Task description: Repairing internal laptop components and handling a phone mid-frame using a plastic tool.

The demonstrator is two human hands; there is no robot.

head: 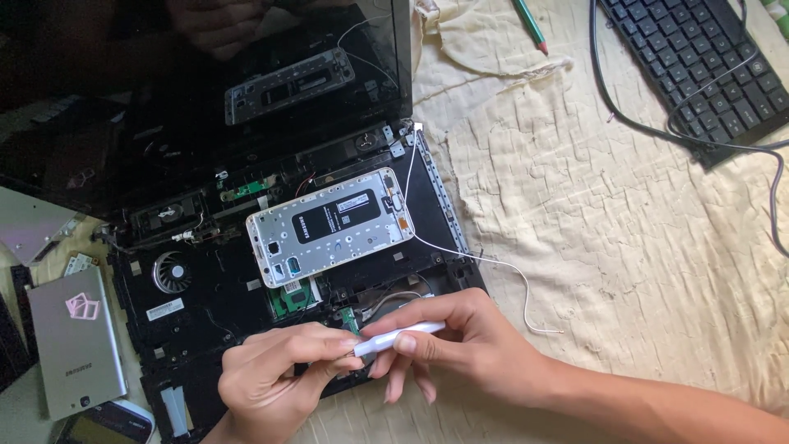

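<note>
Our right hand [460,341] pinches a white tool [399,337], tip toward nine o'clock; our left hand [275,378] pinches something small at it, steadying both over the opened laptop [197,288].

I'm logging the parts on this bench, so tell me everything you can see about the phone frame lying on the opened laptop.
The phone frame is a silvery-white rectangular shell with rounded corners, a black panel across its middle and small cutouts near both ends. It lies flat, slightly tilted, on the opened laptop beside the fan. A thin white wire runs from its right end. Neither hand touches it.
</note>
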